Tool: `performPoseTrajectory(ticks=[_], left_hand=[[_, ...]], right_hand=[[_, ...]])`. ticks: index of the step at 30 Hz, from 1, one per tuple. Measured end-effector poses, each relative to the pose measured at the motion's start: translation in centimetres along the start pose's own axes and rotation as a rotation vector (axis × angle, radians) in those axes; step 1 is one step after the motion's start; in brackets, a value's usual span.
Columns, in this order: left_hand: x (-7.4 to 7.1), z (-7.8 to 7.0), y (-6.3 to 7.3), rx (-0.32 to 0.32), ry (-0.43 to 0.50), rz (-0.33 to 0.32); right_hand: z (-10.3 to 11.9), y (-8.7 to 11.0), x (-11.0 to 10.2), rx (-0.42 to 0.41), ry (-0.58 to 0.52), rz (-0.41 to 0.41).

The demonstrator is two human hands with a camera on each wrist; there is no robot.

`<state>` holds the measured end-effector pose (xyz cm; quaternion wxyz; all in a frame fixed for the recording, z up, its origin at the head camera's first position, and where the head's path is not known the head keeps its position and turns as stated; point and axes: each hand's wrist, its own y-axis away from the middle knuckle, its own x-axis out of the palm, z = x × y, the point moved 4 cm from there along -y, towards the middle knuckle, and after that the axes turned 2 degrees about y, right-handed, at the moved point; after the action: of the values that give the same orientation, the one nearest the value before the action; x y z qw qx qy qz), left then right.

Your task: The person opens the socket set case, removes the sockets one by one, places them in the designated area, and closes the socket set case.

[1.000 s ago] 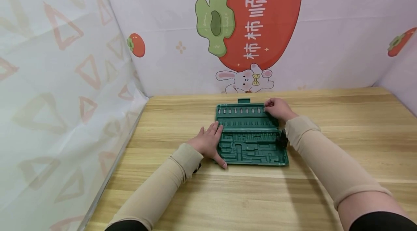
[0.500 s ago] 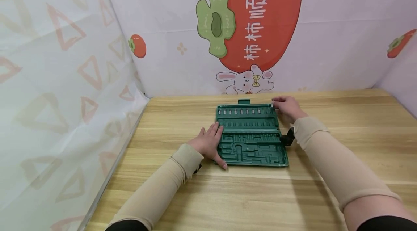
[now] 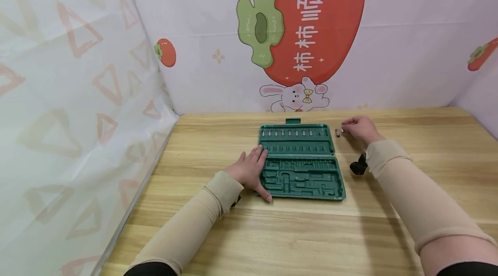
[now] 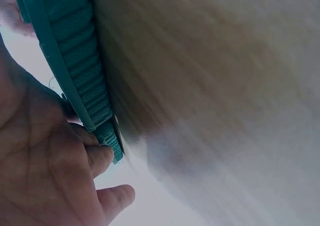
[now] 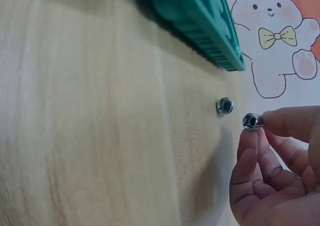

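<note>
A green plastic socket case [image 3: 299, 155] lies unfolded on the table, with a row of small metal sockets [image 3: 289, 133] in its far half. My left hand [image 3: 249, 170] rests along the case's left edge, fingers straight and spread; in the left wrist view its fingers [image 4: 102, 158] touch the ribbed green side. To the right of the case, my right hand [image 3: 362, 129] pinches a small metal socket [image 5: 251, 121] between thumb and fingertips, its hollow end facing the wrist camera. Beside it, another socket [image 5: 225, 106] stands on the table.
The wooden table [image 3: 295, 241] runs back to a printed wall cloth [image 3: 210, 77]. A white sheet with triangles [image 3: 78, 137] hangs along the left side. The case's latch tab [image 3: 293, 120] sticks out at its far edge.
My right hand has moved right from the case's far right corner, carrying a socket out over the table. Another socket now shows on the table there. The left hand has stayed put.
</note>
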<state>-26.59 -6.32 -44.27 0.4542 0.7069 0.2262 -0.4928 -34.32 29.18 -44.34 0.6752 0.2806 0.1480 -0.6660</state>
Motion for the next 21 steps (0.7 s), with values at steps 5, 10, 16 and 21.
performPoseTrajectory(ticks=[5, 10, 16, 21], left_hand=[[0.2, 0.1, -0.1, 0.006, 0.005, -0.001], [0.3, 0.3, -0.2, 0.006, 0.014, -0.005], [0.4, 0.4, -0.3, 0.005, 0.013, -0.01], [0.2, 0.2, -0.1, 0.001, 0.017, -0.005]], right_hand=[[-0.4, -0.1, 0.3, 0.012, 0.038, 0.021], [-0.5, -0.3, 0.5, 0.004, 0.036, 0.013], [-0.4, -0.3, 0.9, 0.01, 0.079, -0.006], [-0.4, -0.2, 1.0, 0.007, 0.109, -0.023]])
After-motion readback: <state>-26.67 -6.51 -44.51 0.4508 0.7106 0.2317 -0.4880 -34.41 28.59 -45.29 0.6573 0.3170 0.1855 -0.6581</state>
